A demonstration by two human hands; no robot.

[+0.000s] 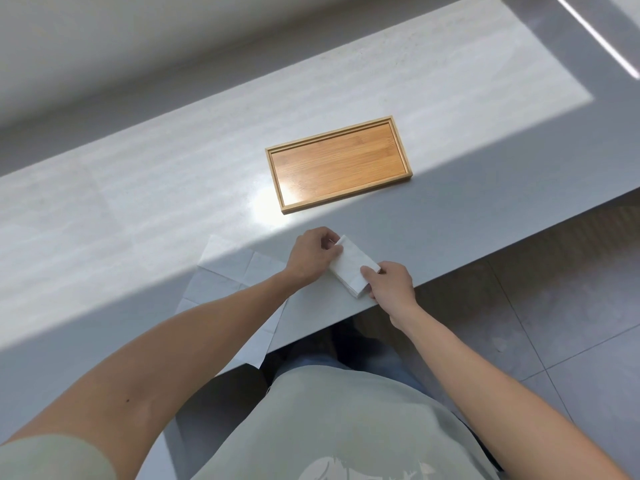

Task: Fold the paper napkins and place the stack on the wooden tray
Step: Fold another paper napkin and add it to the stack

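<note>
Both forearms reach out from my grey shirt toward the near edge of the worktop [138, 188], and going left to right, the unfolded napkins [225, 271] come first: flat creased sheets lying partly under my left forearm and running down to the worktop's edge. Next is my left hand [311, 254], its fingertips pinching the far end of the folded napkin stack [353, 268], where one corner curls up a little. My right hand [388, 282] grips the near end of the same stack, thumb on top and fingers curled under the edge, close to the worktop's lip. I judge I am squaring and pressing this fold, so the thing to do well is to line the edges up before I flatten the crease, and to press that lifted corner down rather than trap it. Keeping the stack flat on the worktop should stop the layers sliding apart. Beyond and slightly right sits the wooden tray [401, 147], bare, well apart from the stack; the sheets on the left still look unfolded, so I would not carry anything over yet.
</note>
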